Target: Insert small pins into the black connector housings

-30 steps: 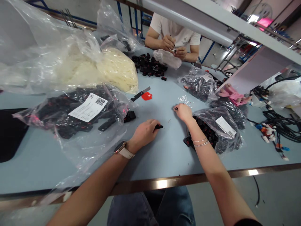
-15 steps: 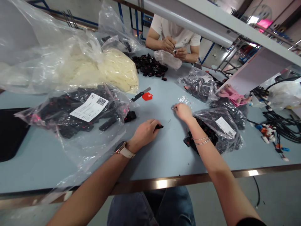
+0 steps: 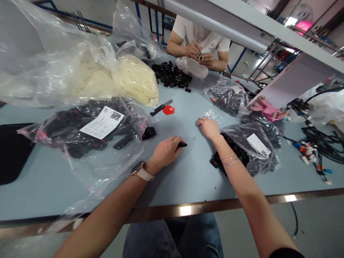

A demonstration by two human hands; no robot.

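Evidently, One Black Part Pinched at the Left

One black part (image 3: 183, 144) jutted from the left hand (image 3: 166, 151), whose fingers pinched its other end; whether it touched the table (image 3: 185, 179) could not be told. The right hand (image 3: 209, 127) was well apart, its fingertips drawn together, though what they gripped, if anything, was unclear.

Held at one end only, the part seemed liable to twist or slip if the pinch loosened. The white bits (image 3: 209, 114) lay loose just beyond the right hand, so a careless brush might have scattered them. Beside the right forearm (image 3: 242, 182), loose black pieces (image 3: 215, 160) at the right bag (image 3: 262, 163) could have been nudged away.

By count: one held part, one red piece (image 3: 168, 110), one knife-like tool (image 3: 158, 109) just beside it, two large labels, on the left bag (image 3: 71, 130) and the right, and one co-worker (image 3: 202, 39) opposite, two hands showing. The white bits and the far pile (image 3: 172, 74) of black parts were too jumbled to count.
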